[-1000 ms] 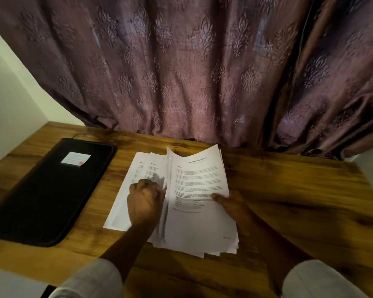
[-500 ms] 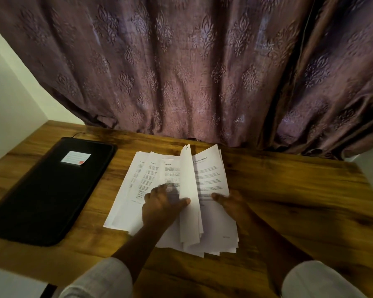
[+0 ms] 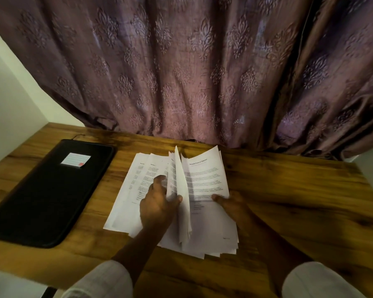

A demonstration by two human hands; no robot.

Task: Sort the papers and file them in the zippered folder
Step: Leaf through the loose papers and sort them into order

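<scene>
left hand (image 3: 157,203): pinching a few lifted sheets (image 3: 181,186) between thumb and fingers, so they stand almost on edge over the middle of the pile.
right hand (image 3: 232,204): thumb laid on the top page at the pile's right side, pinning it. where the other fingers sit i cannot tell.
papers (image 3: 211,229): a loose pile on the wooden table (image 3: 299,201) right in front of the person, overlapping a fan of sheets (image 3: 127,201) spread out on its left.
zippered folder (image 3: 41,196): black, lying flat and looking closed, well to the left of the papers, with a small label (image 3: 75,160) on its cover.
step in hand: as i read it, turning sheets off the pile onto the left fan. this is sorting, and filing is not yet begun.
doing it well: carry the pinched sheets over in a low arc and keep the right thumb down so the page beneath doesn't drag along. check that only the intended sheets are in the pinch, since thin paper clings.
watch for: the near edges are ragged, so square each group before it goes near the folder.
</scene>
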